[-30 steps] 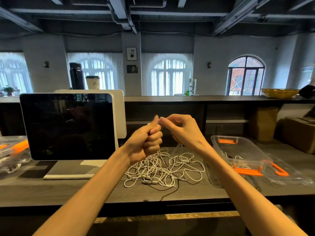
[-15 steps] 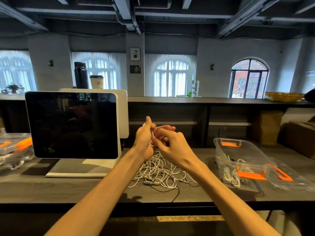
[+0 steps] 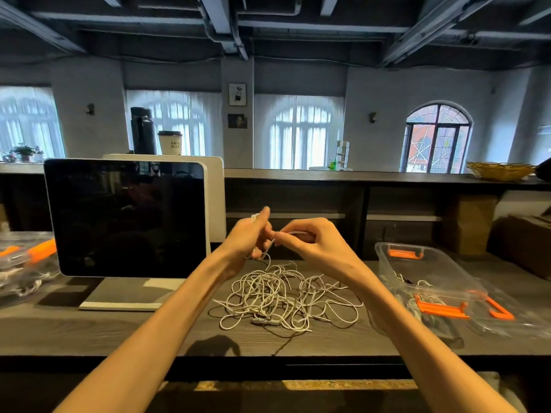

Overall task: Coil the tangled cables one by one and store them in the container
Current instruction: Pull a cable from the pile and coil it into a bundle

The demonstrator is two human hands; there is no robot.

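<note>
A tangled heap of white cables (image 3: 283,299) lies on the dark wooden counter (image 3: 89,332) in front of me. Above it my left hand (image 3: 249,236) grips loops of one white cable, thumb raised. My right hand (image 3: 310,242) pinches the same cable just to the right, fingers curled. A strand hangs from both hands down to the heap. A clear plastic container (image 3: 417,269) with orange clips stands to the right, several coiled white cables inside it.
A dark-screened monitor (image 3: 125,219) on a white stand sits at the left. Another clear box with orange parts (image 3: 21,263) is at the far left. The container's clear lid (image 3: 512,311) lies at the right. Cardboard boxes (image 3: 524,242) sit behind.
My hands came close together, then spread slightly apart again. The right hand has drawn the cable to the right. The camera view shifted a little.
</note>
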